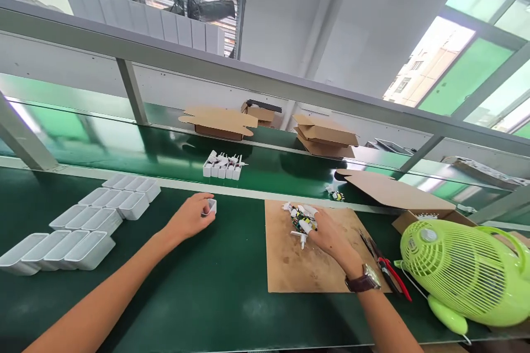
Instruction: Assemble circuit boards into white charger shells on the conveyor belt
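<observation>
My left hand (188, 219) has its fingers closed round a small white plastic case (211, 207) on the green bench, left of the cardboard mat. White covers sit on fingertips of my right hand (329, 233). Its thumb and fingers close on a circuit board (297, 219) with yellow, black and green parts, lying over the mat (298, 273). Part of the board is hidden under the fingers. A white plug-like piece (301, 239) lies just below it. Several open white cases (89, 248) stand in rows to the left of my left hand.
Red-handled pliers (393, 276) lie at the mat's right, beside a green fan (459, 270). On the far belt stand filled white cases (223, 167), another circuit board (334, 194) and cardboard boxes (221, 120). A metal rail (265, 77) crosses above.
</observation>
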`<state>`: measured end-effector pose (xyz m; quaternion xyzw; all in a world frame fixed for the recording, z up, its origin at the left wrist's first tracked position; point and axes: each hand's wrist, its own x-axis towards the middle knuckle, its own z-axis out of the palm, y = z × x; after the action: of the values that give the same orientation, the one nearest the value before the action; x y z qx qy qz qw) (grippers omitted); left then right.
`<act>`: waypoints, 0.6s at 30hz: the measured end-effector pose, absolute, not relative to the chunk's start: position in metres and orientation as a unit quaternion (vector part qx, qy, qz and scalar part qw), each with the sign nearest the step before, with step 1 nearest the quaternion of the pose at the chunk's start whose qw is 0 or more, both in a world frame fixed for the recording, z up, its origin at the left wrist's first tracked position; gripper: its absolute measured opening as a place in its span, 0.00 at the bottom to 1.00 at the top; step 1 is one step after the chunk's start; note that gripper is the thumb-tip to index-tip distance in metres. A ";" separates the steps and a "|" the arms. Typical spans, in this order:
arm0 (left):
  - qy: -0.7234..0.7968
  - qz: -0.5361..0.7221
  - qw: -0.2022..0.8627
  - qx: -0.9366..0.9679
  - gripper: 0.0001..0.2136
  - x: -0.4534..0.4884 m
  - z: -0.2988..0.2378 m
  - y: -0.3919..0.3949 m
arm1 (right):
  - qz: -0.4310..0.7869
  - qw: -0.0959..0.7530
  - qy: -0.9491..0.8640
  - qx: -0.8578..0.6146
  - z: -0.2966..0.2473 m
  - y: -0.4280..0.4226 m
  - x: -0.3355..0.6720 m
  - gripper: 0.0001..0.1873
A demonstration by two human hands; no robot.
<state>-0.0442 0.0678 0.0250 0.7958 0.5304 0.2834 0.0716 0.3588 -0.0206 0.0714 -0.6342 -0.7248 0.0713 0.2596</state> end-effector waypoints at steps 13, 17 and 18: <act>0.428 0.377 0.183 0.801 0.12 -0.033 -0.005 0.039 | -0.008 0.220 -0.774 -0.593 0.070 -0.021 0.313 0.30; 0.430 0.368 0.198 0.800 0.11 -0.034 -0.004 0.039 | 0.085 0.165 -0.833 -0.522 0.059 -0.009 0.268 0.31; 0.430 0.366 0.199 0.801 0.11 -0.034 -0.004 0.039 | 0.095 0.164 -0.847 -0.497 0.053 -0.004 0.256 0.31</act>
<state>-0.0341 0.0387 -0.0038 0.8007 0.4303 0.3662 0.1992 0.2562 -0.0043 0.0526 -0.4974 -0.8466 0.0948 0.1638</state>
